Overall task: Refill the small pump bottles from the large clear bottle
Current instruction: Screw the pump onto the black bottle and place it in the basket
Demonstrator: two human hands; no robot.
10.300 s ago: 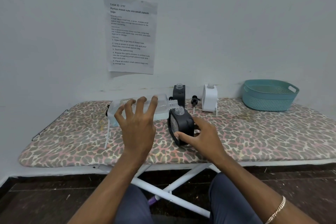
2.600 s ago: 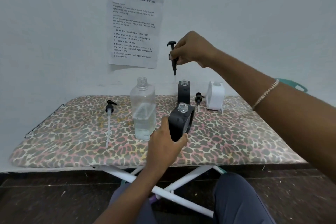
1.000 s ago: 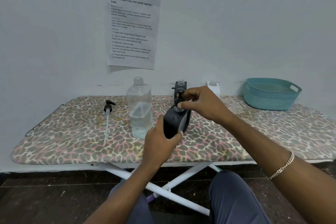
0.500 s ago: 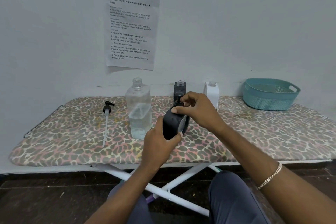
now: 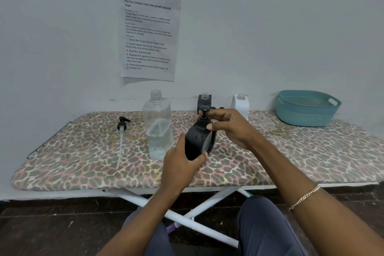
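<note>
Holding what in each hand?

My left hand (image 5: pixel 182 169) grips the lower body of the small black pump bottle (image 5: pixel 197 143), thumb on its near face, and keeps it tilted a little above the ironing board (image 5: pixel 83 162). My right hand (image 5: pixel 231 129) pinches the collar of the pump head (image 5: pixel 204 111), which sits on that bottle's neck. Whether the collar is screwed tight I cannot tell.

Where is the large clear bottle?

The large clear bottle (image 5: pixel 159 129) stands upright on the board just left of the black one, uncapped, with clear liquid in its lower part.

What else lies about?

A loose pump (image 5: pixel 121 137) with its long tube lies flat well to the left. At the far edge, against the wall, stand a second black bottle (image 5: pixel 205 99) and a white bottle (image 5: pixel 242 105), both open at the neck. A teal basket (image 5: pixel 307 110) sits far right. A printed sheet (image 5: pixel 148 33) hangs on the wall.

Does anything block your sight?

The pump head and my right hand cover the lower parts of both far bottles, and my left hand hides the base of the bottle I hold.
</note>
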